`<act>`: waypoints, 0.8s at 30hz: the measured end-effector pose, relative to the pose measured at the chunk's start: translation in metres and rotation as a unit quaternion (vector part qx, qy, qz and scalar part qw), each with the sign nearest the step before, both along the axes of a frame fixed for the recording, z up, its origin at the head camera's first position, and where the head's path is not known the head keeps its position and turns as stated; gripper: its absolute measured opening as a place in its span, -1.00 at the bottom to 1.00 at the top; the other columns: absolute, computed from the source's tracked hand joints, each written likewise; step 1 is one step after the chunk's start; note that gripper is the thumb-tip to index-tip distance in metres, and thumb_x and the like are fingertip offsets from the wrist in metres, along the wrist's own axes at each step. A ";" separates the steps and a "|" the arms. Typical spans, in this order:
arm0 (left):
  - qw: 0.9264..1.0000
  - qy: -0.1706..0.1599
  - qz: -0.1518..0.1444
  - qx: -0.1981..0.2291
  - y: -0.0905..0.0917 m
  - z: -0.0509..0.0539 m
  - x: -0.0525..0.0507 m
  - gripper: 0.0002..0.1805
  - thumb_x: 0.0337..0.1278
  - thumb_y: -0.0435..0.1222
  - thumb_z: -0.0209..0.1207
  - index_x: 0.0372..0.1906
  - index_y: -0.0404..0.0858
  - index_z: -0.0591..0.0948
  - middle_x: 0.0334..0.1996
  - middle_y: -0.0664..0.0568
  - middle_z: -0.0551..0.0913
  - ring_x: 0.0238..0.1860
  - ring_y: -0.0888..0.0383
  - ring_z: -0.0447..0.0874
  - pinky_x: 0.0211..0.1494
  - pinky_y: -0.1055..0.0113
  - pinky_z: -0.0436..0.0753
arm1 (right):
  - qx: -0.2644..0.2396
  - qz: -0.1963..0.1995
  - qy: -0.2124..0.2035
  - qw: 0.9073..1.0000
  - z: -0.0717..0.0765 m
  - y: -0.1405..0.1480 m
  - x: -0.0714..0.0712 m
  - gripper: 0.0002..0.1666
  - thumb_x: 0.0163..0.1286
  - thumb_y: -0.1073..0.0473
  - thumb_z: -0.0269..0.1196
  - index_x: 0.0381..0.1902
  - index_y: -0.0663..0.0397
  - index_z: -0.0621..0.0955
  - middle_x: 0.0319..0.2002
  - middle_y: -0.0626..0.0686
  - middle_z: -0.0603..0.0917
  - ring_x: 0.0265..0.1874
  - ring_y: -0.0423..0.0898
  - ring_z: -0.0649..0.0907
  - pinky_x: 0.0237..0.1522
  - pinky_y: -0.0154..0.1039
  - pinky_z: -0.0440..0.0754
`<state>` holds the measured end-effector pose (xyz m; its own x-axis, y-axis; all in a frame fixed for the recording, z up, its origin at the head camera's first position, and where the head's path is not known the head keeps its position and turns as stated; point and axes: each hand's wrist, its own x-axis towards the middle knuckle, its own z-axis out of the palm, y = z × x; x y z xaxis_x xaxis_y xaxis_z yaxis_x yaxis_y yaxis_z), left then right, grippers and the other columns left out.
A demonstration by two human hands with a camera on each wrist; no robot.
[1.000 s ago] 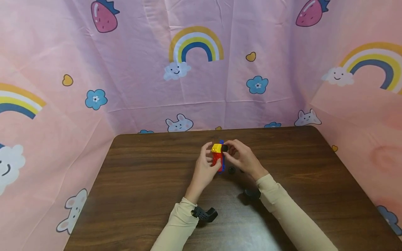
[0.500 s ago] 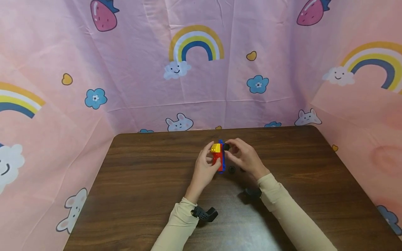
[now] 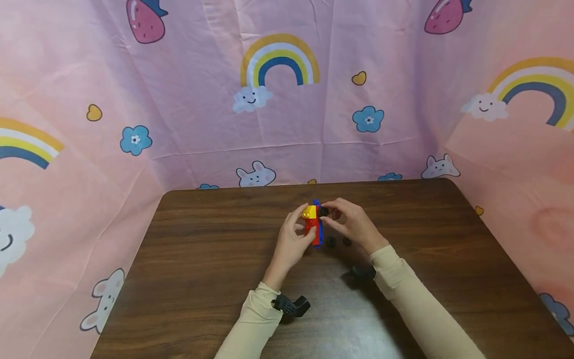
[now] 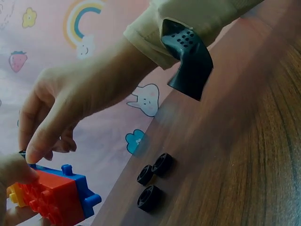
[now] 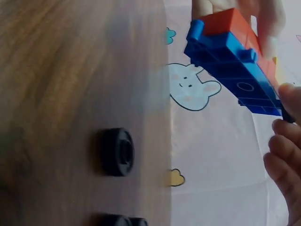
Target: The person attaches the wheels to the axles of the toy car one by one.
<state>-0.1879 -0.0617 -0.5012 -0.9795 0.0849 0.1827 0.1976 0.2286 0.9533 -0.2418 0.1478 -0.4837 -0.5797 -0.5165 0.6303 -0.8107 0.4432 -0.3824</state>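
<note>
My left hand [image 3: 291, 242] grips a toy brick car by its sides, above the table. The car has red bricks [image 4: 56, 200], a yellow brick [image 3: 309, 212] at the far end and a blue wheeled-base plate [image 5: 244, 80], which is turned towards my right hand. Small pegs stick out along the base's edges. Between thumb and fingertips, my right hand [image 3: 354, 225] pinches a black wheel [image 3: 324, 212] against the base near the yellow end. Whether the wheel sits on a peg is hidden by the fingers.
Loose black wheels lie on the brown wooden table [image 3: 202, 264] below the hands; the left wrist view shows one wheel [image 4: 150, 198] in front and two more, a wheel [image 4: 162, 164] and a smaller-looking wheel [image 4: 145, 174], behind. A patterned pink cloth [image 3: 287, 124] surrounds the table.
The right hand has shifted slightly to the right, and a second loose wheel beneath it now shows more fully. The car has turned slightly in the left hand; both grips stay.
</note>
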 end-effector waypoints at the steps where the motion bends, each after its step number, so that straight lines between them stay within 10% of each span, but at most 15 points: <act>1: 1.000 0.003 -0.002 0.003 0.000 0.000 0.000 -0.30 0.29 -0.34 0.34 0.51 -0.03 0.42 0.24 -0.12 0.54 -0.04 -0.02 0.66 0.04 0.11 0.80 | 0.000 0.001 -0.002 1.000 0.002 0.001 0.000 -0.51 0.16 0.34 0.56 0.06 0.22 0.69 -0.26 0.07 0.72 -0.39 -0.18 0.66 -0.29 -0.24 0.75; 24: 0.998 0.009 -0.009 0.068 0.005 -0.006 -0.001 -0.19 0.25 -0.41 0.38 0.56 -0.15 0.34 0.25 -0.24 0.49 0.02 -0.10 0.67 0.13 -0.09 0.74 | 0.002 0.026 0.010 1.000 0.010 0.005 -0.001 -0.51 0.11 0.38 0.57 0.03 0.22 0.70 -0.28 0.05 0.74 -0.41 -0.19 0.67 -0.33 -0.26 0.74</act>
<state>-0.1893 -0.0568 -0.5068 -0.9746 0.0748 0.2110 0.2175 0.0939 0.9715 -0.2425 0.1527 -0.4733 -0.5397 -0.5479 0.6391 -0.8399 0.4019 -0.3647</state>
